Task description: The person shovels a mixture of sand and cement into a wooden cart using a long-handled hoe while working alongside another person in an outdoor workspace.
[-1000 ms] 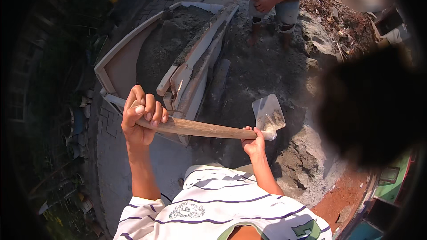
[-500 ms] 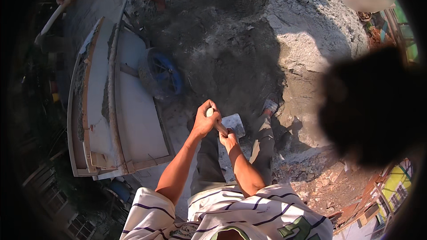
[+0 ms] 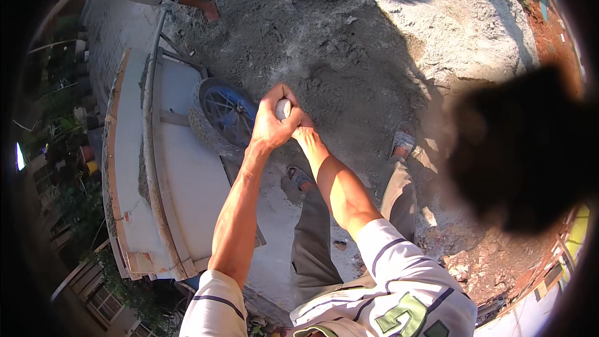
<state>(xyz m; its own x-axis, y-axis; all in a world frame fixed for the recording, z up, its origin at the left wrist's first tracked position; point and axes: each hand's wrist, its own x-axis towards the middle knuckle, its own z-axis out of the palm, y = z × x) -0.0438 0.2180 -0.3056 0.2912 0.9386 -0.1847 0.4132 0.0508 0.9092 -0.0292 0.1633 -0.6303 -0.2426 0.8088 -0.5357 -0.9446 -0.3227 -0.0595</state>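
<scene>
My left hand (image 3: 269, 126) is wrapped round the top of a shovel, with the pale end of its wooden handle (image 3: 284, 110) showing between thumb and fingers. Just behind and to the right of it, my right hand (image 3: 304, 126) is closed on the same handle, mostly covered by the left. Both arms reach out forward over my legs. The rest of the shaft and the blade are hidden under my hands. Beneath them spreads grey, damp-looking sandy mix (image 3: 331, 87) on the ground.
On the left stands a pale box-shaped cart (image 3: 187, 168) with a blue-rimmed wheel (image 3: 224, 109). A heap of light sand (image 3: 455, 25) rises at the far right. Another person's bare foot (image 3: 211, 11) is at the far left. Rubble (image 3: 493, 268) lies right; a dark blur covers the right side.
Both hands have moved forward and up with the handle, and the arms are stretched further. The shovel's flat blade, visible before between my feet, is now hidden. The view has shifted.
</scene>
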